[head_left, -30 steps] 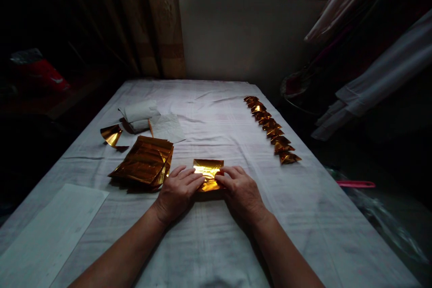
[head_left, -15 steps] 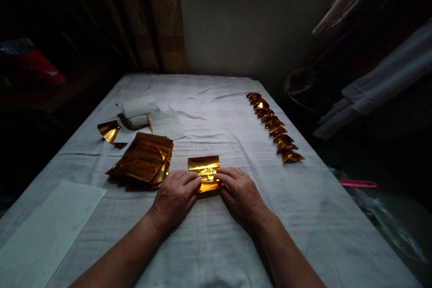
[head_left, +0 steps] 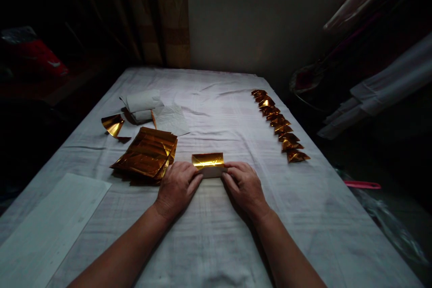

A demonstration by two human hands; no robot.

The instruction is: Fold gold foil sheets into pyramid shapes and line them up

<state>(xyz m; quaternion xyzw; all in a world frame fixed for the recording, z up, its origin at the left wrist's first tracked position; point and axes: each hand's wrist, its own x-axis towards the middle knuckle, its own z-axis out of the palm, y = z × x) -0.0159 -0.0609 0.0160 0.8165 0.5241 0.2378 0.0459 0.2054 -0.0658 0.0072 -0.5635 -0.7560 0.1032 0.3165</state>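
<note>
A small sheet of gold foil paper [head_left: 208, 160] lies on the cloth-covered table between my hands, its near part folded up so the pale back faces me. My left hand [head_left: 178, 184] pinches the left end of that fold between thumb and fingers. At the opposite end, my right hand [head_left: 243, 186] grips the fold the same way. Just beyond my left hand rests a stack of gold foil sheets [head_left: 145, 153]. Along the table's right side runs a row of folded gold foil pieces [head_left: 279, 122].
Pale paper pieces [head_left: 172, 119] and a curled gold strip [head_left: 114, 125] lie at the far left of the table [head_left: 216, 234]. A white sheet [head_left: 57, 225] covers its near left. Clothes [head_left: 388, 90] hang at the right, above a pink-handled item [head_left: 362, 185].
The near part of the gold foil paper has been folded upward, so its pale back now shows. Both hands stay at its ends. The whole view has shifted slightly.
</note>
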